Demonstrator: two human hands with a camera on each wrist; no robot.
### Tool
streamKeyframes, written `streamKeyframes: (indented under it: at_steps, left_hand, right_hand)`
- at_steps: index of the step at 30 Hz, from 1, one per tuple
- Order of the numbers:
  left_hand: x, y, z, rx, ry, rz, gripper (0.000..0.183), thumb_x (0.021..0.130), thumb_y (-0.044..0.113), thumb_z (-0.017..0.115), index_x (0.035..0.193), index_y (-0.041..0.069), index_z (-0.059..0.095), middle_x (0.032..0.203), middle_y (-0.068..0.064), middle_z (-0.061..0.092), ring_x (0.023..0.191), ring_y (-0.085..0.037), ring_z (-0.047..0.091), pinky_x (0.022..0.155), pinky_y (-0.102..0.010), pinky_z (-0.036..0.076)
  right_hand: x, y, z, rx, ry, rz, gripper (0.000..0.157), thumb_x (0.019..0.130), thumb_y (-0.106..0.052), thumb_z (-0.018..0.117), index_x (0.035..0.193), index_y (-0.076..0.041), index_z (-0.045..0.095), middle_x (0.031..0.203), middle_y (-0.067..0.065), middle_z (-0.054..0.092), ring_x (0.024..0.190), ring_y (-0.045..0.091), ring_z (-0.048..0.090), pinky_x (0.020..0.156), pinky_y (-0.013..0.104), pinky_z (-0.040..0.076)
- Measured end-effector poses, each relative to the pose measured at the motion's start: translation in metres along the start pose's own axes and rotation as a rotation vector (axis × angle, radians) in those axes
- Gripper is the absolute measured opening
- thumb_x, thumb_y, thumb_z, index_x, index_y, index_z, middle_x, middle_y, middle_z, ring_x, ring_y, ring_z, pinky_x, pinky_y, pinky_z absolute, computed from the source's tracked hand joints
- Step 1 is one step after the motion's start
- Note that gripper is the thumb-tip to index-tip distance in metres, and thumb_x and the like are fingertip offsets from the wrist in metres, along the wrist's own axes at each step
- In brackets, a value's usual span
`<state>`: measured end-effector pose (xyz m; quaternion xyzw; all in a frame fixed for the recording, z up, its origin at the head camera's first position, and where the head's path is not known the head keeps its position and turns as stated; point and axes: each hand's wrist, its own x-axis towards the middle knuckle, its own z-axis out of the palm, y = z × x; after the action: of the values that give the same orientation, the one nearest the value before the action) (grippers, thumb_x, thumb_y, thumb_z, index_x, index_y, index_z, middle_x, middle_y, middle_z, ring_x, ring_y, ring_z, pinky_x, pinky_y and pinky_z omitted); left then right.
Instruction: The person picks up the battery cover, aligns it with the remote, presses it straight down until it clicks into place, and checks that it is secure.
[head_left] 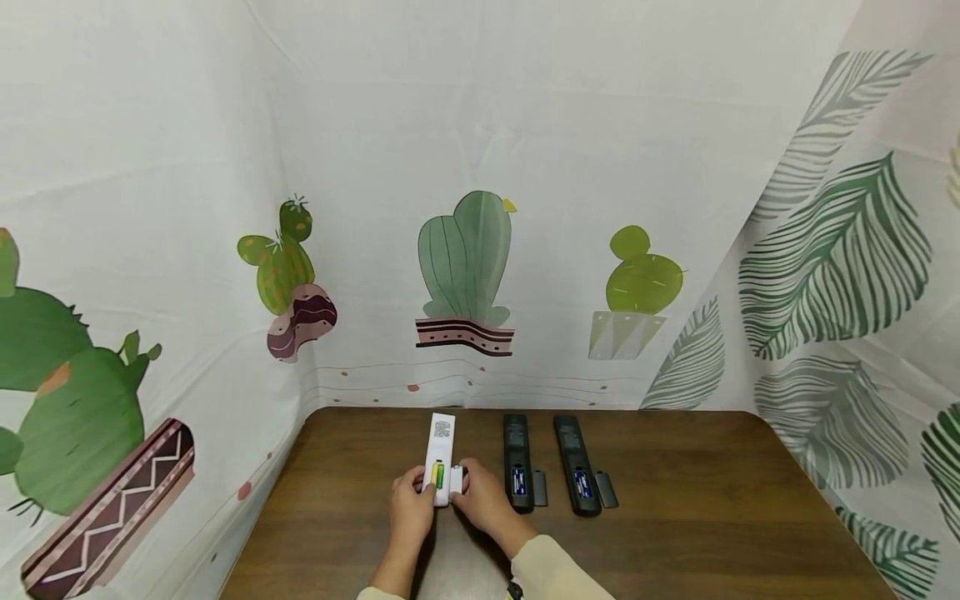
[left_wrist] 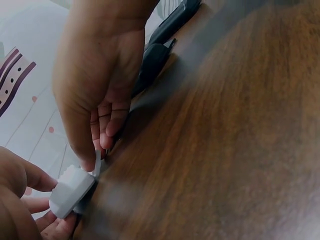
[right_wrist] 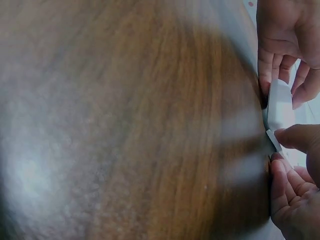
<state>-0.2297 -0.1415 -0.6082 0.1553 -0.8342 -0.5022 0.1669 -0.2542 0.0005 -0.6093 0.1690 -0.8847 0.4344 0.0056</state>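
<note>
A white remote control (head_left: pixel 442 446) lies back side up on the table, its battery bay uncovered with yellow-green batteries (head_left: pixel 438 475) inside. My left hand (head_left: pixel 410 506) grips the remote's lower end from the left, thumb near the bay. Just right of the bay, my right hand (head_left: pixel 486 498) pinches the small white battery cover (head_left: pixel 456 480) between thumb and fingers. In the left wrist view, the remote's end (left_wrist: pixel 72 190) sits between the left fingers, close to the cover. The right wrist view shows the cover (right_wrist: pixel 273 140) under the right thumb, beside the remote (right_wrist: pixel 281 102).
Two black remotes (head_left: pixel 516 446) (head_left: pixel 572 450) lie to the right, bays uncovered with blue batteries (head_left: pixel 518 481) in them. Each has a dark battery cover (head_left: pixel 540 488) (head_left: pixel 606 489) at its right. A patterned cloth (head_left: pixel 562 167) hangs behind the brown wooden table (head_left: pixel 697 500).
</note>
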Motion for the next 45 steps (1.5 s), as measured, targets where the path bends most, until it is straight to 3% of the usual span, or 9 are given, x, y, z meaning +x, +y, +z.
streamKeyframes:
  at_steps: [6, 10, 13, 18, 21, 28, 36, 45]
  left_hand:
    - [0.001, 0.001, -0.002, -0.082, -0.056, -0.035, 0.035, 0.083, -0.002, 0.068, 0.116, -0.014, 0.067, 0.107, -0.025, 0.064, 0.095, -0.03, 0.064, 0.073, -0.022, 0.051]
    - [0.003, 0.0, -0.003, -0.14, -0.113, -0.066, 0.038, 0.085, -0.002, 0.066, 0.12, -0.016, 0.064, 0.111, -0.028, 0.065, 0.097, -0.03, 0.064, 0.071, -0.019, 0.05]
    - [0.004, 0.0, -0.003, -0.178, -0.15, -0.08, 0.039, 0.086, -0.003, 0.064, 0.122, -0.018, 0.061, 0.112, -0.03, 0.067, 0.098, -0.031, 0.065, 0.072, -0.024, 0.053]
    - [0.003, 0.002, -0.005, -0.22, -0.177, -0.104, 0.04, 0.087, -0.003, 0.062, 0.124, -0.017, 0.058, 0.116, -0.033, 0.067, 0.106, -0.038, 0.066, 0.085, -0.04, 0.058]
    - [0.003, 0.002, -0.005, -0.232, -0.184, -0.111, 0.04, 0.088, -0.003, 0.062, 0.126, -0.017, 0.057, 0.118, -0.033, 0.066, 0.109, -0.039, 0.065, 0.088, -0.044, 0.058]
    - [0.002, 0.002, -0.005, -0.252, -0.194, -0.121, 0.042, 0.086, -0.005, 0.061, 0.126, -0.016, 0.057, 0.119, -0.034, 0.065, 0.108, -0.038, 0.065, 0.082, -0.037, 0.057]
    - [0.0, 0.003, -0.007, -0.249, -0.187, -0.125, 0.042, 0.086, -0.004, 0.063, 0.127, -0.013, 0.059, 0.121, -0.033, 0.066, 0.111, -0.038, 0.064, 0.084, -0.038, 0.057]
    - [-0.003, 0.002, -0.01, -0.397, -0.26, -0.197, 0.047, 0.091, -0.003, 0.063, 0.134, -0.015, 0.052, 0.132, -0.037, 0.057, 0.109, -0.03, 0.063, 0.081, -0.029, 0.058]
  right_hand:
    - [-0.005, 0.002, -0.004, 0.083, 0.02, -0.105, 0.048, 0.081, -0.001, 0.073, 0.122, 0.012, 0.05, 0.077, 0.005, 0.06, 0.063, 0.001, 0.048, 0.056, 0.022, 0.042]
    - [-0.004, 0.002, -0.004, 0.119, -0.021, -0.03, 0.05, 0.084, -0.001, 0.074, 0.127, 0.009, 0.051, 0.083, 0.009, 0.064, 0.065, 0.001, 0.049, 0.059, 0.021, 0.043]
    - [-0.003, 0.003, -0.003, 0.138, -0.044, 0.025, 0.052, 0.084, -0.001, 0.075, 0.13, 0.007, 0.051, 0.087, 0.012, 0.065, 0.067, 0.002, 0.051, 0.061, 0.021, 0.044]
    - [-0.005, 0.004, -0.003, 0.167, -0.034, 0.025, 0.051, 0.084, -0.001, 0.074, 0.13, 0.006, 0.052, 0.091, 0.013, 0.064, 0.071, 0.002, 0.052, 0.062, 0.019, 0.045]
    - [-0.006, 0.004, -0.002, 0.181, -0.021, 0.013, 0.051, 0.084, 0.0, 0.074, 0.129, 0.006, 0.052, 0.091, 0.013, 0.064, 0.072, 0.001, 0.052, 0.064, 0.019, 0.046]
    - [-0.009, 0.007, 0.002, 0.193, 0.004, -0.002, 0.049, 0.084, 0.002, 0.073, 0.129, 0.004, 0.053, 0.092, 0.013, 0.065, 0.073, 0.001, 0.054, 0.065, 0.018, 0.048]
    - [-0.009, 0.008, 0.001, 0.223, 0.011, 0.012, 0.049, 0.085, 0.002, 0.072, 0.13, 0.003, 0.053, 0.092, 0.011, 0.064, 0.075, 0.001, 0.053, 0.067, 0.018, 0.047]
    - [-0.011, 0.008, -0.001, 0.256, 0.028, 0.04, 0.051, 0.086, 0.001, 0.072, 0.132, 0.002, 0.052, 0.091, 0.01, 0.064, 0.075, 0.003, 0.053, 0.067, 0.018, 0.047]
